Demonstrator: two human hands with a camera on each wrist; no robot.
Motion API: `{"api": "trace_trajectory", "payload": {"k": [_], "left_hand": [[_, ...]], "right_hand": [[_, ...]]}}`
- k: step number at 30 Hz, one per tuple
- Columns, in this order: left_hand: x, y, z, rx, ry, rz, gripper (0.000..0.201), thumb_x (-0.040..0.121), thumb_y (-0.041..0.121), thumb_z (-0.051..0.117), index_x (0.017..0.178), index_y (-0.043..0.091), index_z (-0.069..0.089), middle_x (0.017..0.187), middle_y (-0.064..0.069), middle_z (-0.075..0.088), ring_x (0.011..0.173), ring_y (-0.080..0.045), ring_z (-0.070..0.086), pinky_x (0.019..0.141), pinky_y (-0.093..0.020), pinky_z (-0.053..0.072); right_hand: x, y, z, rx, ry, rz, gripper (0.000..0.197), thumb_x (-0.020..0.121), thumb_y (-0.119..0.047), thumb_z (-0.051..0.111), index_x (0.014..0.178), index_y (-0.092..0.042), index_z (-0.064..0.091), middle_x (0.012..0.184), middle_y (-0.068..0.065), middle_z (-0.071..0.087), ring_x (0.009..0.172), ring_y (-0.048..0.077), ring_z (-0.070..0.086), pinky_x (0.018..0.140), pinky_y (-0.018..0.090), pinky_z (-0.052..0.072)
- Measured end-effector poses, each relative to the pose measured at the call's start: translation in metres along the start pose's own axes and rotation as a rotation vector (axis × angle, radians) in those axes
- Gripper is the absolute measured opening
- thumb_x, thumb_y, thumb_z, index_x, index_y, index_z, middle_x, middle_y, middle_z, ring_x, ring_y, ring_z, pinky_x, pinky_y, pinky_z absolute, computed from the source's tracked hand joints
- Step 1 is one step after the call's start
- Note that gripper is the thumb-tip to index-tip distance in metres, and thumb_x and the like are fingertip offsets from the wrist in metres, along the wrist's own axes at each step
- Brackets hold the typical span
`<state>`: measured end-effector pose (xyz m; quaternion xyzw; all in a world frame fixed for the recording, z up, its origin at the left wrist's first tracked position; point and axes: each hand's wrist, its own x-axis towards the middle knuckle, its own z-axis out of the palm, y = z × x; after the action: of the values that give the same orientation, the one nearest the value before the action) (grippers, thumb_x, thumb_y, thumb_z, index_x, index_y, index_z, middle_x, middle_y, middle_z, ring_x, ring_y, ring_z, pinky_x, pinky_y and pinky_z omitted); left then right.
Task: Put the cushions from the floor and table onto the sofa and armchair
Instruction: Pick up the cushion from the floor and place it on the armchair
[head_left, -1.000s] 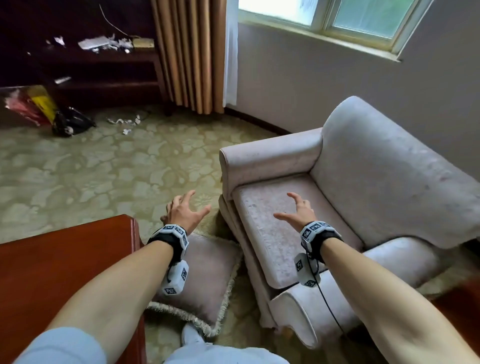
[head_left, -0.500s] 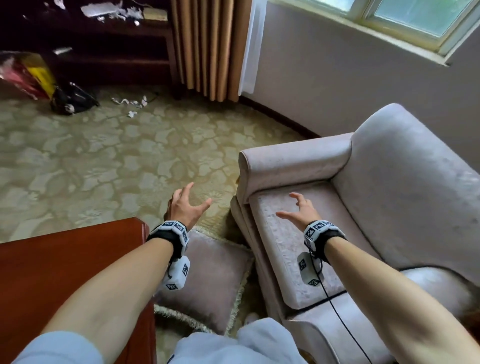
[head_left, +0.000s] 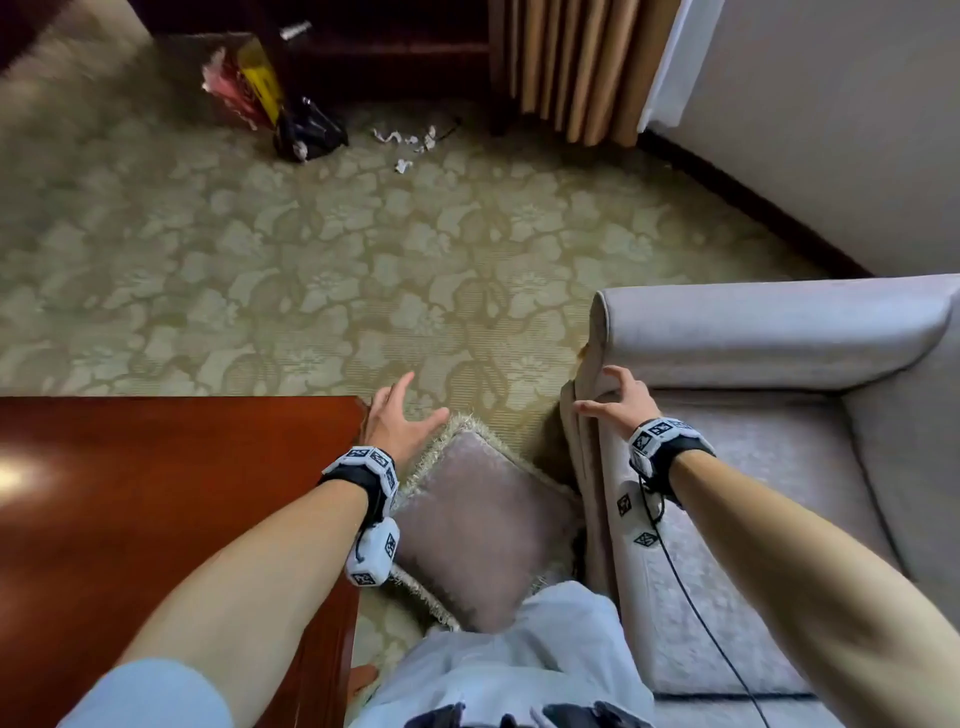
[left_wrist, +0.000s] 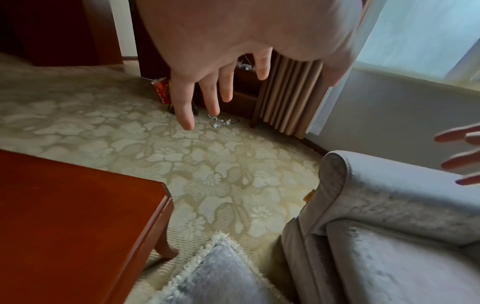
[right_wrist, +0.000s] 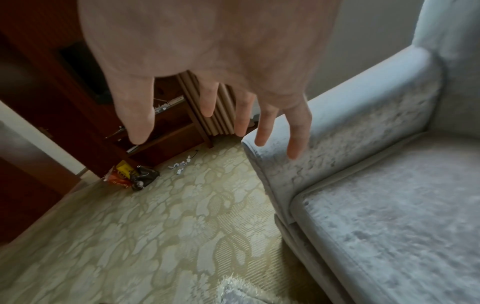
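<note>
Below and between the two hands, a square mauve velvet cushion with a pale shaggy fringe (head_left: 478, 525) lies on the floral carpet, wedged between the red-brown wooden tabletop (head_left: 171, 499) and the grey velvet armchair (head_left: 779, 353). The left hand (head_left: 400, 423) hovers with fingers spread over its far corner, gripping nothing; the right hand (head_left: 618, 397), equally spread and empty, is over the armchair's seat front. A good pick-up likely needs both hands on opposite edges, gripping the stuffed body, not the fringe.

Floral carpet (head_left: 322, 270) (tan curtains (head_left: 566, 67))
</note>
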<state>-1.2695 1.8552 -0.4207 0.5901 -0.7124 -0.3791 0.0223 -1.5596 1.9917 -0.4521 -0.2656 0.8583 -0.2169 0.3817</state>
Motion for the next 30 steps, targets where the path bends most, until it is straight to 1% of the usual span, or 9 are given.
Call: {"api": "trace_trajectory", "payload": {"k": [3,6,9,11,15,20,24,27,30], "left_hand": [[0.011,0.008,0.004,0.067,-0.019,-0.050,0.081,0.083,0.057,0.066,0.151,0.033,0.029,0.158,-0.005,0.026,0.140,-0.028,0.034,0.112,-0.044,0.032],[0.029,0.014,0.011,0.114,-0.012,-0.092,0.078,0.085,0.058,0.063,0.150,0.033,0.030,0.157,-0.005,0.028,0.140,-0.028,0.034,0.111,-0.044,0.031],[0.045,0.005,0.022,0.126,-0.005,-0.148,0.076,0.084,0.061,0.062,0.149,0.033,0.033,0.154,-0.005,0.033,0.138,-0.028,0.037,0.110,-0.044,0.032],[0.057,-0.008,0.035,0.140,-0.028,-0.178,0.075,0.084,0.061,0.062,0.148,0.034,0.034,0.154,-0.005,0.033,0.137,-0.028,0.037,0.110,-0.043,0.032],[0.080,-0.045,0.070,0.153,-0.130,-0.213,0.075,0.085,0.059,0.062,0.149,0.034,0.033,0.154,-0.004,0.032,0.138,-0.027,0.037,0.109,-0.040,0.030],[0.098,-0.102,0.103,0.135,-0.237,-0.265,0.079,0.083,0.063,0.062,0.150,0.035,0.030,0.156,-0.004,0.029,0.139,-0.027,0.035,0.111,-0.043,0.031],[0.122,-0.153,0.135,0.103,-0.262,-0.323,0.080,0.082,0.063,0.062,0.150,0.036,0.030,0.156,-0.005,0.030,0.139,-0.029,0.036,0.110,-0.042,0.031],[0.135,-0.191,0.162,0.075,-0.272,-0.368,0.079,0.083,0.063,0.062,0.150,0.036,0.030,0.156,-0.004,0.029,0.138,-0.029,0.037,0.110,-0.042,0.031],[0.149,-0.219,0.186,0.034,-0.282,-0.386,0.080,0.081,0.064,0.064,0.149,0.038,0.030,0.156,-0.002,0.027,0.138,-0.027,0.036,0.110,-0.043,0.030]], "right_hand": [[0.031,-0.003,0.007,-0.017,-0.084,-0.003,0.090,0.069,-0.048,0.082,0.144,-0.026,0.036,0.140,0.017,0.041,0.126,0.034,0.046,0.108,0.042,0.039],[0.060,0.001,0.015,-0.029,-0.146,0.023,0.090,0.069,-0.048,0.082,0.144,-0.027,0.037,0.140,0.015,0.041,0.126,0.034,0.047,0.107,0.044,0.040],[0.076,0.009,0.031,-0.066,-0.214,0.049,0.088,0.071,-0.046,0.081,0.144,-0.028,0.035,0.141,0.015,0.039,0.128,0.034,0.045,0.108,0.043,0.038],[0.085,0.021,0.048,-0.093,-0.263,0.082,0.086,0.074,-0.044,0.079,0.145,-0.027,0.033,0.143,0.015,0.037,0.129,0.035,0.044,0.108,0.042,0.037],[0.102,0.051,0.094,-0.137,-0.331,0.147,0.084,0.075,-0.045,0.079,0.145,-0.029,0.033,0.145,0.014,0.035,0.130,0.035,0.043,0.108,0.041,0.036],[0.109,0.081,0.156,-0.123,-0.357,0.238,0.085,0.072,-0.048,0.080,0.143,-0.030,0.037,0.142,0.014,0.039,0.128,0.033,0.046,0.108,0.044,0.037],[0.130,0.105,0.203,-0.108,-0.335,0.269,0.084,0.072,-0.048,0.080,0.142,-0.029,0.038,0.141,0.012,0.042,0.128,0.031,0.045,0.108,0.043,0.037],[0.149,0.127,0.233,-0.111,-0.332,0.302,0.082,0.074,-0.045,0.080,0.143,-0.028,0.038,0.142,0.012,0.042,0.128,0.030,0.047,0.107,0.039,0.038],[0.161,0.148,0.261,-0.116,-0.311,0.341,0.084,0.072,-0.045,0.081,0.142,-0.026,0.039,0.141,0.012,0.044,0.126,0.029,0.048,0.107,0.039,0.038]]}}
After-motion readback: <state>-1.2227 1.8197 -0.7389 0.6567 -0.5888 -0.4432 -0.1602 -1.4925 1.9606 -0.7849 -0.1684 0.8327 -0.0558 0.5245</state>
